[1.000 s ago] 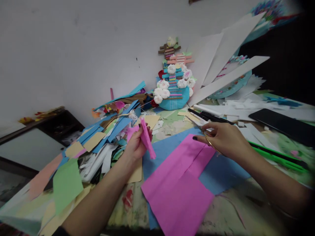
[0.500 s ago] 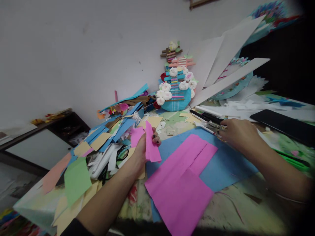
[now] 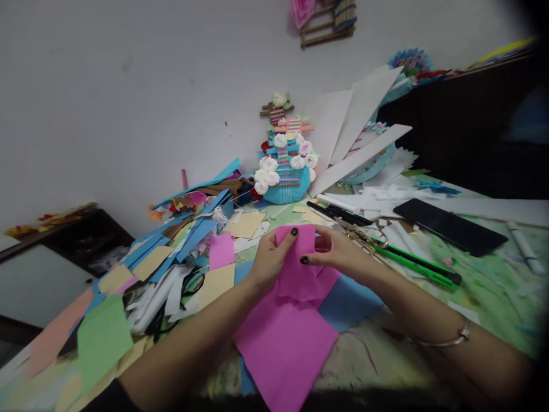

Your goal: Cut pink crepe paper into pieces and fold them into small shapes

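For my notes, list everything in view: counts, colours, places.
held paper: layers unclear, pink, centre
pink sheet: at least one, pink, front
blue sheet: one, blue, beneath pink sheet
scissors: one, gold, right
green tool: one, green-black, beside scissors
pens: several, mostly black, behind scissors
phone: one, black, right
scraps: many, mixed, left
white boards: several, white, right
guitars: several, blue, pink, brown, back
cabinet: one, dark, far left
frame: one, brown, on wall
table: one, greenish, beneath
left hand: one, on held paper
right hand: one, on held paper

The forearms [image 3: 201, 329] converge, the left hand [image 3: 269, 258] and right hand [image 3: 338, 250] close together in pinching poses, left thumb [image 3: 286, 242] slanting up and right thumb [image 3: 316, 260] pointing leftward, the fingers [image 3: 325, 230] partly hidden.
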`<state>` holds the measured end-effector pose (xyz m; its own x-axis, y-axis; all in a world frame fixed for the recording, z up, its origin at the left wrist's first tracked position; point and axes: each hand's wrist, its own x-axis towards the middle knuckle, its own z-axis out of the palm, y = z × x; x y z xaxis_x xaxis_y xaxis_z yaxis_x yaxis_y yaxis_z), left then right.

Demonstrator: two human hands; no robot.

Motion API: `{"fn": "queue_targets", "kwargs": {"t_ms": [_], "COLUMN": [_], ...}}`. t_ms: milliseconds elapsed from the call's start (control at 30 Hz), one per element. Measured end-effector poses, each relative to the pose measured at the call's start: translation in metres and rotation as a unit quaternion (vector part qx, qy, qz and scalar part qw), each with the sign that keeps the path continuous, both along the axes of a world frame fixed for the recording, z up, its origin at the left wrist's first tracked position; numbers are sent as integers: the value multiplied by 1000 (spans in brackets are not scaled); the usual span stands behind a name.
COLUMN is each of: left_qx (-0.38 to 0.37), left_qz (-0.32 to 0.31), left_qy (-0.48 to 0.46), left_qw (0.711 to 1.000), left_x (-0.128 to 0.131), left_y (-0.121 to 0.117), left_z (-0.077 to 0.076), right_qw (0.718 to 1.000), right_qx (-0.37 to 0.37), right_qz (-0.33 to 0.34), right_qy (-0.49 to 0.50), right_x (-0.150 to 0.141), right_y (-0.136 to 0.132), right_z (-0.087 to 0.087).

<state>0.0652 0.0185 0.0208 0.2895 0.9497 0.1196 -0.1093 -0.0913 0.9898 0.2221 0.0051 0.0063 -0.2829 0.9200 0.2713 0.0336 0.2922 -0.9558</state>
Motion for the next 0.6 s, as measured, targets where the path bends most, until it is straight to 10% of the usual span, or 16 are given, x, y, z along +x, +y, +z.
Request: {"fn": "queue_targets", "kwargs": {"t_ms": [233, 333, 600], "left_qx": [102, 94, 109], "left_qz": [-11, -45, -128], "left_qy": [232, 522, 660], "left_qw": [967, 846, 733], "left_x": [-7, -33, -42], "left_y": [7, 2, -26], "left_z": [8, 4, -9], "right_qw": [982, 929, 822], "right_qx": [22, 84, 150], "right_qz": [-188, -360, -548], "right_qy": [21, 2, -31], "right_x": [28, 49, 69], "right_y": [13, 18, 21], "right_z": [5, 8, 16]}}
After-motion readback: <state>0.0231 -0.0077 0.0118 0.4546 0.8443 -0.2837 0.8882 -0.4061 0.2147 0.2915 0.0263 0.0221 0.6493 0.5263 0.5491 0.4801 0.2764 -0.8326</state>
